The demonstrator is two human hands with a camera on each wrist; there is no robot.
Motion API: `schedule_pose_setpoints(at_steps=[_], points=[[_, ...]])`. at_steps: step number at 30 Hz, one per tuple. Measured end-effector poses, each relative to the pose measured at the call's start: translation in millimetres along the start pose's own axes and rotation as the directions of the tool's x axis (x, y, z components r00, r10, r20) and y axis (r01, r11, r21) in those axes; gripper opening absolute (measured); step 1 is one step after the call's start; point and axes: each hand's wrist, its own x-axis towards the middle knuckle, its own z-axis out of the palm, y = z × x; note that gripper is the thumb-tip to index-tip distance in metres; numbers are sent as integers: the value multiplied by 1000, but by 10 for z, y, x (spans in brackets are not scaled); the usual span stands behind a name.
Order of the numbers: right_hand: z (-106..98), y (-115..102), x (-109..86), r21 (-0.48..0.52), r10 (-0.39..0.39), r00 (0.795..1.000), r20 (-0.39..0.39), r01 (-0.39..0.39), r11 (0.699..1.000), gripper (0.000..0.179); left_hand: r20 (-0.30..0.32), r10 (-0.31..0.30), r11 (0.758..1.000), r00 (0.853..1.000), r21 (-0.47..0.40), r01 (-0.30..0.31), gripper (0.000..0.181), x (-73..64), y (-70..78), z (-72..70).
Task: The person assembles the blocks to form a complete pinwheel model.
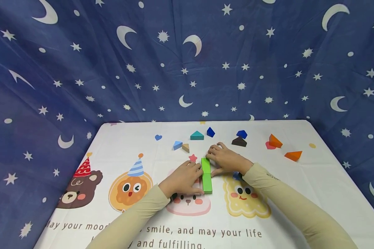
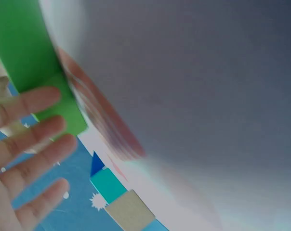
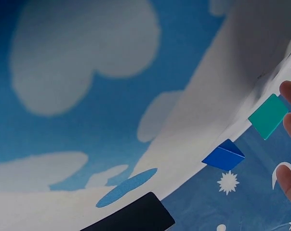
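Note:
Two bright green blocks, the far one and the near one, lie end to end on the tablecloth in the head view. My left hand is along their left side, its fingertips touching the green and its thumb by the near end. In the left wrist view the fingers are spread and fairly straight. From the right, my right hand reaches the far block, fingers at its far end and thumb beside the right side. Only fingertips of this hand show in the right wrist view, loosely extended.
Behind the hands lie a teal triangular block, a light blue block, a tan block, a dark triangular block and blue blocks. Orange blocks are at the right. A starry curtain hangs behind the table.

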Motion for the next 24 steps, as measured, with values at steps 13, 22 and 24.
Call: schedule_pose_setpoints(at_steps=[13, 22, 24], points=[[7, 2, -13, 7, 5, 1000, -16, -5, 1000, 73, -127, 21, 1000, 992, 8, -20, 52, -50, -51, 51], [7, -3, -20, 7, -10, 999, -35, 10, 1000, 70, -95, 9, 1000, 995, 6, -8, 58, -28, -44, 49], [-2, -18, -17, 12, -15, 999, -37, 16, 1000, 70, -92, 9, 1000, 996, 7, -8, 59, -26, -41, 57]])
